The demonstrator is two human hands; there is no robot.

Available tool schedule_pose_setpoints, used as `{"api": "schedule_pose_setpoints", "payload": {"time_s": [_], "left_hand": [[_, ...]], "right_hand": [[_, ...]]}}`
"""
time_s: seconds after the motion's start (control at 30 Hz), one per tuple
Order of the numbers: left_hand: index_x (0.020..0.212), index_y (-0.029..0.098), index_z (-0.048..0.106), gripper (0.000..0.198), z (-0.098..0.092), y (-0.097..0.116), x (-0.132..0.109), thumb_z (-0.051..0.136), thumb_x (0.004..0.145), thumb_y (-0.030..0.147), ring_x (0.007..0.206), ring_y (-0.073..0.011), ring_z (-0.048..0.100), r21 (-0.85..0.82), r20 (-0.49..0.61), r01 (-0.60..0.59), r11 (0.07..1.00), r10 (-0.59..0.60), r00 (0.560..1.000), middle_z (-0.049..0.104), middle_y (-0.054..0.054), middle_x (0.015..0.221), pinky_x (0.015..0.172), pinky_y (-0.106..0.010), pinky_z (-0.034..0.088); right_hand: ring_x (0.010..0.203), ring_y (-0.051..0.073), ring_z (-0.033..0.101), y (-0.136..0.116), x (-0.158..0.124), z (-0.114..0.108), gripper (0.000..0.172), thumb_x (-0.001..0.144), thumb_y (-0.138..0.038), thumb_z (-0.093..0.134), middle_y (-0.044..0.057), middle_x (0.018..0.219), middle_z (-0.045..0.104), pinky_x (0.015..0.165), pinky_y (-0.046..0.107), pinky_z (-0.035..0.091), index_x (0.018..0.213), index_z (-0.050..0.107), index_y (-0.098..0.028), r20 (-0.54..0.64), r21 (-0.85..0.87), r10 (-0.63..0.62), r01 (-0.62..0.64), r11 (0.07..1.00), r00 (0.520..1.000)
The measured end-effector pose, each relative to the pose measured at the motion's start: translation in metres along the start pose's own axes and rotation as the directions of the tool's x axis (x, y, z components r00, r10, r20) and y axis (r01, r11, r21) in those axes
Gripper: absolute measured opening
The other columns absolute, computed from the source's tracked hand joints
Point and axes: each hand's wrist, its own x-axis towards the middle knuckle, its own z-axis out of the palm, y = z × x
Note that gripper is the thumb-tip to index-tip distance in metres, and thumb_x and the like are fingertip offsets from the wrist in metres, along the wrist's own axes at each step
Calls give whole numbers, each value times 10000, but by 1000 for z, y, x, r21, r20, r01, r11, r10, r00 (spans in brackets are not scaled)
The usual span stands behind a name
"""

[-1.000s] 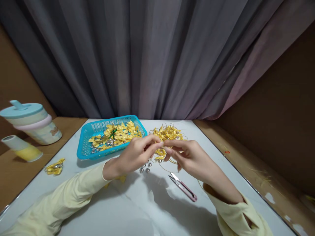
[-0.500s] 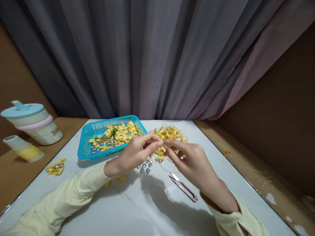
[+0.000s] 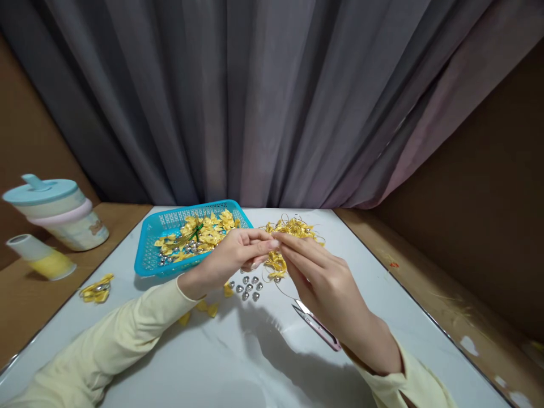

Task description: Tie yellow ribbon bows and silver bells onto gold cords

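Note:
My left hand (image 3: pixel 238 249) and my right hand (image 3: pixel 325 277) meet at the fingertips above the table. Each is closed in a pinch, and what lies between the fingers is too small or hidden to name. Behind them is a pile of yellow ribbon bows (image 3: pixel 293 228) with thin gold cords, partly covered by my fingers. Several small silver bells (image 3: pixel 247 288) lie on the table below my left hand. Thread snips (image 3: pixel 317 326) with a pink handle rest beside my right wrist, partly hidden by it.
A blue plastic basket (image 3: pixel 147 258) holds more yellow bows and silver bells. Yellow bows (image 3: pixel 97 289) lie at the table's left edge, and others (image 3: pixel 208 307) near my left sleeve. A lidded cup (image 3: pixel 68 221) and a yellow-and-white cone (image 3: pixel 46 263) stand at the left.
My right hand has rolled over, its fingers now straighter and closer together, covering part of the snips. My left hand has shifted slightly left, its fingertips still against the right's.

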Motion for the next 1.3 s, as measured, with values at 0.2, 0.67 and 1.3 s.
{"api": "schedule_pose_setpoints", "payload": {"time_s": [0.2,0.67,1.3], "left_hand": [[755,135,599,236,0,1,0,632,775,369,392,-30,259,59,-54,6,998,-3,999,410,70,460,386,-187,184],[912,144,595,183,4,2,-8,515,867,303,529,-77,513,748,-105,-275,604,517,849,594,8,641,504,-193,437],[1074,29,590,264,8,-14,-16,479,866,148,573,-156,605,933,339,-326,-154,686,644,660,-54,654,537,-285,504]], "right_hand": [[896,189,617,1,2,1,247,868,-69,461,100,1062,669,733,352,541,1025,644,-120,-44,78,30,-26,997,999],[814,196,583,3,4,2,215,877,-94,449,110,1033,677,695,379,498,947,652,-117,-4,72,85,-84,994,996],[801,212,576,-2,5,9,247,851,-47,429,108,984,675,708,368,488,947,648,-109,115,19,141,-144,989,983]]}}
